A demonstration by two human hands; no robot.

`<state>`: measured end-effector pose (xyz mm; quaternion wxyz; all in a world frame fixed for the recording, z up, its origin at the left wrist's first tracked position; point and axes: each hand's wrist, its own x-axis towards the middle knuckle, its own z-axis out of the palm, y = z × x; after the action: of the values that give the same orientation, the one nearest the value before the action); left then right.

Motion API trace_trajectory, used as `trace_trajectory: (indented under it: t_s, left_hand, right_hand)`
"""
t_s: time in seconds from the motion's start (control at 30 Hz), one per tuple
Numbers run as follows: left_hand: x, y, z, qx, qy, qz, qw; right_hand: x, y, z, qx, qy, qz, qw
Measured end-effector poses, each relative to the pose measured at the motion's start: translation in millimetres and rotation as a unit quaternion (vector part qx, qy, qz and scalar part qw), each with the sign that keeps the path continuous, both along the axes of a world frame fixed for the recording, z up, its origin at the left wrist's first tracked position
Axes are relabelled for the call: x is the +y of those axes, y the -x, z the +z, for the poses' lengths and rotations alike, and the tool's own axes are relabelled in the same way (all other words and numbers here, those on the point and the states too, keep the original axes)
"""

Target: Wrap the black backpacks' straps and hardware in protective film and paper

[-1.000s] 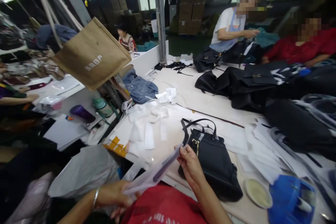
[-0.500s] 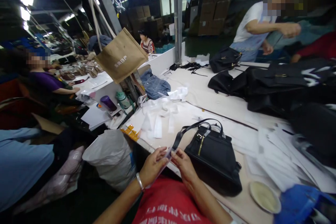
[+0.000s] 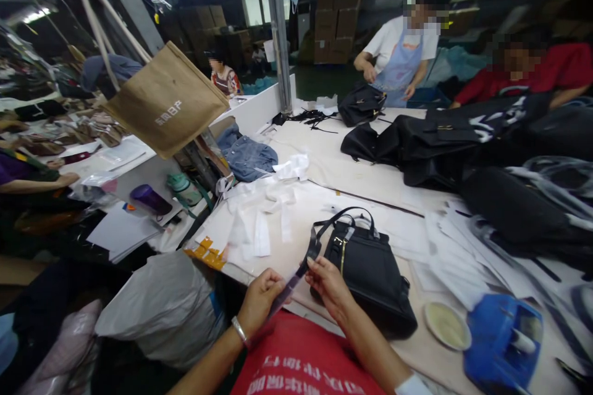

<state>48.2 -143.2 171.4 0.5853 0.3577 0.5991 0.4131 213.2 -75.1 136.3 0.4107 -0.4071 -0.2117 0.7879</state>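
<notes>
Since the previous frame, our left hand (image 3: 260,301) has separated slightly from our right hand (image 3: 331,288). Fingers closed, we pinch the clear sleeve (image 3: 290,287) (left) and black strap (image 3: 312,248) (right), beside the black bag (image 3: 373,278). A dish (image 3: 447,326) sits right of the bag.

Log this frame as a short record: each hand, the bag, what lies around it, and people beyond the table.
Left hand: pinching a clear plastic sleeve
Right hand: fingers at the black strap, near the sleeve's upper end
Bag: black, gold zipper, on the table
Right of bag: round dish, blue container
Left of bag: white strips
Beyond table: person in blue apron, person in red
</notes>
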Motion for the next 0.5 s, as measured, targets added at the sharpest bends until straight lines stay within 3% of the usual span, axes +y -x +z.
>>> trace_trajectory:
  t_s: [0.17,0.3,0.4,0.5]
  left_hand:
    - [12.1,-2.2,-5.3,-0.068,0.021,0.02,0.997]
    - [23.0,-0.7,-5.4,-0.055,-0.001,0.012,0.998]
    - [29.6,4.6,-2.8,-0.016,-0.003,-0.025,1.0]
    - [33.3,14.8,-2.2,0.031,0.01,-0.07,0.997]
  right_hand:
    - [-6.1,13.1,3.0,-0.005,-0.027,-0.017,0.999]
    - [-11.2,18.7,9.7,0.032,-0.053,0.022,0.998]
    - [1.4,17.8,10.2,0.092,-0.007,0.054,0.994]
    - [26.4,17.9,5.5,0.176,0.079,0.033,0.981]
